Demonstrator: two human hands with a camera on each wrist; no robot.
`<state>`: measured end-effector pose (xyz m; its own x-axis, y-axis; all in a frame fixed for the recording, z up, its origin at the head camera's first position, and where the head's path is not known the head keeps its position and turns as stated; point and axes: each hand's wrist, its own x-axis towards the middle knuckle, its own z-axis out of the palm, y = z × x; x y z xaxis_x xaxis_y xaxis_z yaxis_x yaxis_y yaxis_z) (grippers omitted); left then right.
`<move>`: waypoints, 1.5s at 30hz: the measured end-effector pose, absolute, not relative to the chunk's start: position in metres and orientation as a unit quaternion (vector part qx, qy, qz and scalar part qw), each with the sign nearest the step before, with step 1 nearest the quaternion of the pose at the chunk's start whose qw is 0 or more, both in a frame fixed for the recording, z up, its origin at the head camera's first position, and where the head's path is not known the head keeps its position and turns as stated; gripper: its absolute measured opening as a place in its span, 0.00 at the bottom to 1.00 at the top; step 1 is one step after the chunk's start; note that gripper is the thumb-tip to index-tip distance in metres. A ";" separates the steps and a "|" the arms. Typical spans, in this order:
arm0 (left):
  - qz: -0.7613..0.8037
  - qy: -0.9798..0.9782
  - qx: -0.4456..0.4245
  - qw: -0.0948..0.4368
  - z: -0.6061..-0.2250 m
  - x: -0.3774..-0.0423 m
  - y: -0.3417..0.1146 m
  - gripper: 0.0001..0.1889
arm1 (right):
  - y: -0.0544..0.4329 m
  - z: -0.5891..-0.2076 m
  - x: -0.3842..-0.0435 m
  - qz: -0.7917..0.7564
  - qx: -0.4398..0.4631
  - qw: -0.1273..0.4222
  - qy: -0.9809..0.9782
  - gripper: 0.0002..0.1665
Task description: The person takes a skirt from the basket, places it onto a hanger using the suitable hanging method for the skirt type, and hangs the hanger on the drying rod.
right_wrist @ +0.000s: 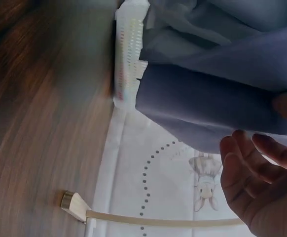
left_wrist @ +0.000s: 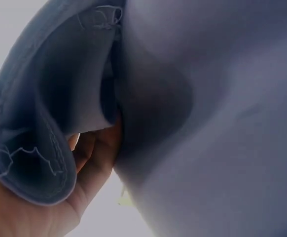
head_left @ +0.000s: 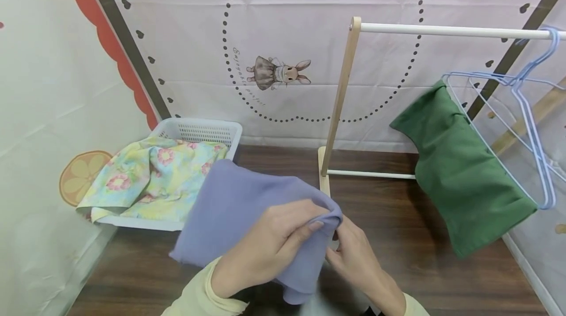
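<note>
A lavender cloth [head_left: 239, 208] hangs spread between both hands in the head view. My left hand [head_left: 269, 247] grips its gathered upper edge, thumb on top. Close by on the right, my right hand [head_left: 358, 257] pinches the same edge from behind. In the left wrist view, the cloth [left_wrist: 222, 123] curls into a stitched hem with loose threads, and fingers [left_wrist: 99, 158] show behind the fold. The right wrist view has the right hand [right_wrist: 262, 177] with its thumb on the cloth [right_wrist: 197, 94] and curled fingers at its lower edge.
A white basket [head_left: 234, 131] at left holds a floral cloth [head_left: 177, 168]. To the right stands a rack with a wooden post [head_left: 341, 95] and white rail [head_left: 442, 30]. Blue hangers [head_left: 526, 85] hang there, one bearing a green cloth [head_left: 468, 168]. Dark wood flooring [head_left: 398, 208] lies below.
</note>
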<state>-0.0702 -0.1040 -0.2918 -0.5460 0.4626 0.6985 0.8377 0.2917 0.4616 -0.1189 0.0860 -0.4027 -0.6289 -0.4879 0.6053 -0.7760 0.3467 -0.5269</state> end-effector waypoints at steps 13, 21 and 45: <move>-0.461 -0.742 -0.439 0.209 -0.285 -0.064 -0.105 0.13 | 0.093 -0.405 -0.113 0.386 0.405 0.155 -0.814 0.23; -0.479 -0.745 -0.409 0.220 -0.286 -0.060 -0.116 0.13 | 0.101 -0.395 -0.117 0.372 0.326 0.205 -0.845 0.30; -0.461 -0.817 -0.244 0.248 -0.290 -0.066 -0.185 0.14 | 0.167 -0.355 -0.149 0.351 0.251 0.297 -0.852 0.16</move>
<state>-0.0656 -0.1853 -0.2902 -0.7586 0.1700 0.6290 0.6262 0.4568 0.6318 -0.1491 0.1670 -0.3555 -0.6977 -0.2190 0.6821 -0.6358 0.6279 -0.4488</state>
